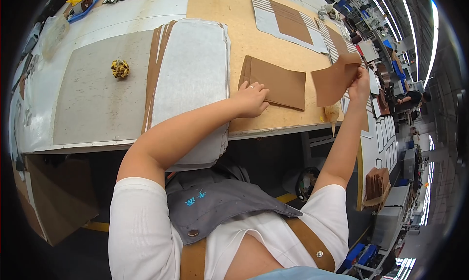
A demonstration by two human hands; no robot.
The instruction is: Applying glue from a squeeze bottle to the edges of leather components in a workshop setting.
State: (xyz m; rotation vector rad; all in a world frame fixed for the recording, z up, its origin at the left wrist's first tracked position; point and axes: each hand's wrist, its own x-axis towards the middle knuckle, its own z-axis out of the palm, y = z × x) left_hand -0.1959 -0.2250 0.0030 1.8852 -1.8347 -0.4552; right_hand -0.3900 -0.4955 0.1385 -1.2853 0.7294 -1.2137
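Note:
My left hand (253,100) rests palm down, fingers slightly spread, on the left end of a flat brown leather-like panel (282,84) on the tan board. A ring shows on one of its fingers. Raised at the right, my right hand (359,85) grips the edge of a second brown leather-like piece (327,83), whose upper corner curls over. That piece hangs apart from the panel. Just below it, a bottle with a narrow tip (332,114), partly hidden, lies at the table's front edge.
Left of the panel lies a stack of white-backed sheets (194,67), overhanging the front edge. A yellow-and-black ball (120,69) sits on a grey mat (84,108). Striped sheets with brown strips (293,22) lie at the back right. A blue tray (86,12) stands far left.

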